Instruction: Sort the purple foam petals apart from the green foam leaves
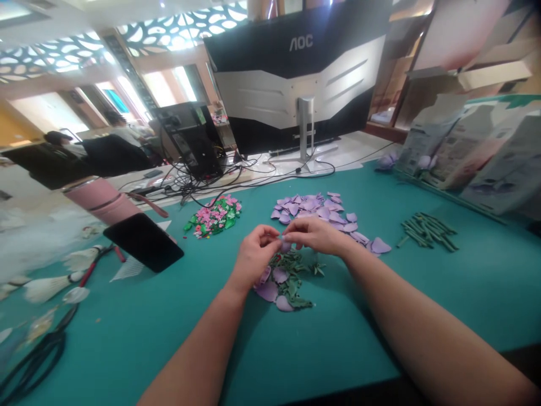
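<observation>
Both hands meet over the middle of the green mat, pinching a small purple petal piece [285,246] between them. My left hand [256,255] has its thumb and fingers closed on the left side of it. From the right, my right hand [311,233] grips the same piece with its fingertips. Just below lie green leaf-like pieces [291,285] mixed with loose purple petals [267,291]. Behind my hands spreads a heap of purple petals [304,206]. Fingers hide part of the held piece.
Pink-and-green small pieces [216,215] lie back left, green stems [429,230] to the right. A black phone [143,242] leans by a pink bottle [99,200]. Black scissors [46,349] and shuttlecocks [48,288] lie left. A monitor [300,84] and boxes [469,141] stand behind.
</observation>
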`<act>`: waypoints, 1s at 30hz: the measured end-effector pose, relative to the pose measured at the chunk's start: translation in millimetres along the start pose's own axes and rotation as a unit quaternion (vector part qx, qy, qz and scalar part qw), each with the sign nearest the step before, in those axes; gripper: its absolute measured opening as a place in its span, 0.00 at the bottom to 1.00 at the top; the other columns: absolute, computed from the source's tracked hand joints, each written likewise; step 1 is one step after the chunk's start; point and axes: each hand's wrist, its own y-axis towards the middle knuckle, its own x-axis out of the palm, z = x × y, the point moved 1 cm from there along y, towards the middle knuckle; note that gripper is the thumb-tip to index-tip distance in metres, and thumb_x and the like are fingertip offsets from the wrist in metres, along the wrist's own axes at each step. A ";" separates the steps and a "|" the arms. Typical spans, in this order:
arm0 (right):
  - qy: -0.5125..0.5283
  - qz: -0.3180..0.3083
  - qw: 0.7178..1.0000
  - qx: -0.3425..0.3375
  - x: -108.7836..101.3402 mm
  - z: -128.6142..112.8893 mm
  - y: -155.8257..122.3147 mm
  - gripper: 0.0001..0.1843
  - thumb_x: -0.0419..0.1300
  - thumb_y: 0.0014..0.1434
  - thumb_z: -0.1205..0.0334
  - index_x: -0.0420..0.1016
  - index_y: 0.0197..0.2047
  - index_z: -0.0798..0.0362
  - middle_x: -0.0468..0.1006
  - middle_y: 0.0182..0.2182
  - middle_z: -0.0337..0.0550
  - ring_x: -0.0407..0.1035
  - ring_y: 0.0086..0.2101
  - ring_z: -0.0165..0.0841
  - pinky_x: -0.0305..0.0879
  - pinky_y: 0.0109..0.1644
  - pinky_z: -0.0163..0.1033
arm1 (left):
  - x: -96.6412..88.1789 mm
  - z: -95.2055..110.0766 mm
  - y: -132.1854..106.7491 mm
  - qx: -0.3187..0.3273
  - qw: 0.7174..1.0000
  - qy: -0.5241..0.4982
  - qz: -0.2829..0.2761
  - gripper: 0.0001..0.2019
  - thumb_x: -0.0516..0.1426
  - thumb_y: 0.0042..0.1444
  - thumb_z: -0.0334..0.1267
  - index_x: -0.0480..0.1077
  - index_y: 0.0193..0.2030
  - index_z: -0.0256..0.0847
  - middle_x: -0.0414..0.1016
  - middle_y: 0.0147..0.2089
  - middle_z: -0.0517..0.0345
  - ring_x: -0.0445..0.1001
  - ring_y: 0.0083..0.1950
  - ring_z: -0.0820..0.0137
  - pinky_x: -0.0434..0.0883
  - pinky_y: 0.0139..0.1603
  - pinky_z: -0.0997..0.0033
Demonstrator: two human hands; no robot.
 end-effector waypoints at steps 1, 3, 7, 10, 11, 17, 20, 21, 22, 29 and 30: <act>0.011 -0.017 1.000 0.003 1.0 -1.5 -1.1 0.08 0.65 0.55 0.56 0.78 0.34 0.51 0.79 0.28 0.37 0.70 0.27 0.29 0.66 0.32 0.34 | -1.0 -1.7 1.6 -0.001 1.000 -0.006 0.011 0.12 0.62 0.51 0.40 0.67 0.39 0.40 0.75 0.31 0.61 0.74 0.32 0.71 0.69 0.35 0.72; 0.027 -0.026 0.999 0.007 1.2 -2.7 -1.8 0.07 0.67 0.52 0.58 0.78 0.34 0.51 0.78 0.27 0.36 0.70 0.28 0.29 0.66 0.33 0.34 | -1.7 -3.5 2.9 0.001 1.000 0.001 0.018 0.12 0.62 0.50 0.41 0.67 0.38 0.40 0.76 0.33 0.60 0.74 0.33 0.71 0.70 0.36 0.72; -0.001 0.039 0.999 0.013 -10.5 6.4 2.3 0.08 0.66 0.51 0.56 0.76 0.32 0.52 0.76 0.26 0.36 0.68 0.28 0.30 0.64 0.32 0.35 | -4.6 -1.7 1.4 -0.006 0.994 0.107 0.011 0.10 0.61 0.52 0.43 0.71 0.39 0.40 0.75 0.30 0.61 0.73 0.31 0.70 0.68 0.34 0.71; -0.094 0.210 0.973 0.032 -31.9 22.5 5.3 0.08 0.64 0.51 0.56 0.73 0.31 0.52 0.75 0.27 0.37 0.67 0.28 0.31 0.62 0.33 0.37 | -11.0 2.2 1.3 -0.003 0.984 0.179 0.012 0.09 0.59 0.55 0.44 0.73 0.37 0.41 0.73 0.27 0.61 0.72 0.30 0.69 0.66 0.34 0.70; -0.134 0.269 0.953 0.039 -40.0 28.4 5.2 0.07 0.63 0.52 0.58 0.72 0.30 0.51 0.76 0.27 0.38 0.67 0.29 0.32 0.62 0.34 0.38 | -13.6 3.8 1.7 0.005 0.982 0.190 0.011 0.09 0.58 0.56 0.44 0.73 0.36 0.41 0.74 0.28 0.61 0.72 0.31 0.69 0.66 0.34 0.70; -0.284 0.413 0.863 0.066 -74.4 54.2 -2.2 0.03 0.58 0.50 0.64 0.72 0.31 0.49 0.77 0.30 0.41 0.69 0.33 0.37 0.64 0.40 0.41 | -28.5 16.0 0.7 0.022 0.968 0.249 -0.016 0.10 0.56 0.57 0.45 0.73 0.36 0.41 0.76 0.33 0.59 0.71 0.34 0.68 0.66 0.35 0.70; -0.334 0.398 0.852 0.068 -76.0 56.8 -3.2 0.07 0.58 0.49 0.64 0.75 0.33 0.50 0.78 0.35 0.45 0.70 0.37 0.40 0.65 0.44 0.44 | -33.7 21.3 -4.6 0.022 0.952 0.295 -0.072 0.09 0.55 0.56 0.42 0.74 0.35 0.42 0.77 0.36 0.58 0.72 0.36 0.67 0.67 0.37 0.69; -0.346 0.395 0.849 0.062 -74.3 56.1 -2.7 0.07 0.58 0.50 0.64 0.75 0.34 0.50 0.78 0.37 0.46 0.70 0.38 0.41 0.65 0.45 0.45 | -34.7 22.0 -6.8 0.026 0.946 0.309 -0.095 0.08 0.55 0.56 0.41 0.74 0.35 0.42 0.77 0.37 0.57 0.72 0.38 0.67 0.68 0.39 0.68; -0.354 0.391 0.848 0.052 -71.9 54.8 -1.9 0.08 0.58 0.51 0.64 0.76 0.35 0.50 0.79 0.38 0.47 0.70 0.39 0.42 0.65 0.46 0.46 | -35.4 22.0 -9.1 0.031 0.940 0.320 -0.117 0.07 0.56 0.55 0.39 0.75 0.35 0.42 0.77 0.38 0.57 0.73 0.39 0.66 0.68 0.41 0.68; -0.341 0.339 0.877 0.017 -46.5 41.1 2.8 0.08 0.58 0.55 0.60 0.78 0.36 0.51 0.80 0.37 0.46 0.70 0.38 0.41 0.64 0.46 0.46 | -30.4 9.2 -17.9 0.065 0.878 0.439 -0.177 0.07 0.57 0.56 0.40 0.76 0.34 0.44 0.76 0.41 0.55 0.70 0.45 0.62 0.65 0.48 0.64; -0.342 0.333 0.879 0.012 -43.7 39.3 2.8 0.08 0.58 0.55 0.60 0.78 0.36 0.50 0.80 0.37 0.46 0.70 0.38 0.41 0.64 0.45 0.45 | -28.7 7.5 -17.9 0.063 0.869 0.460 -0.171 0.08 0.57 0.57 0.42 0.76 0.34 0.44 0.75 0.41 0.55 0.70 0.45 0.62 0.65 0.47 0.63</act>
